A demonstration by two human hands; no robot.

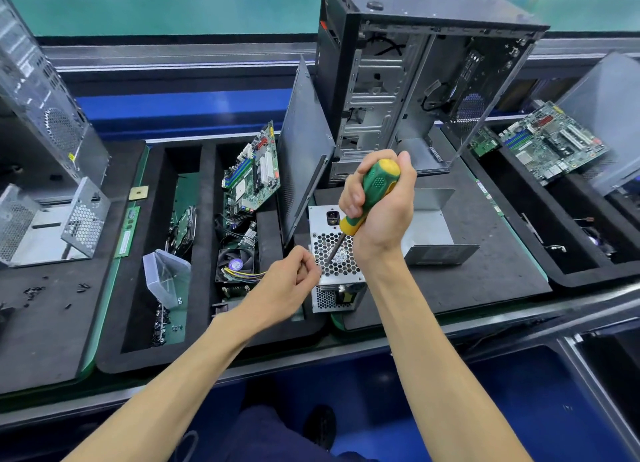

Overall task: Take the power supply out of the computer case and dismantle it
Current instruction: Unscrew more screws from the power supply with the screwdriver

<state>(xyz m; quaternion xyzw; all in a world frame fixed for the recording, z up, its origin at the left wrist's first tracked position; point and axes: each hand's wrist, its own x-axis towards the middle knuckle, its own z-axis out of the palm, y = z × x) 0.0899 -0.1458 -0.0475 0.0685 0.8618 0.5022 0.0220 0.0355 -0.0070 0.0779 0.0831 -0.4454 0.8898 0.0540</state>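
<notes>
Right hand [379, 202] fists the screwdriver [372, 193] upright, tip below on the supply's [337, 254] grille, while left hand [289, 285], fingers curled, steadies its edge

The silver supply [337, 254] lies out of the case on the black mat, its honeycomb fan grille facing up and its power socket toward the case. A bent metal cover [433, 226] lies just beside it. The black case [408, 81] stands upright behind, side open, bays bare.

My one camera sits on my head, looking forward and steeply down, close above the table [485, 281] and my forearms.
</notes>
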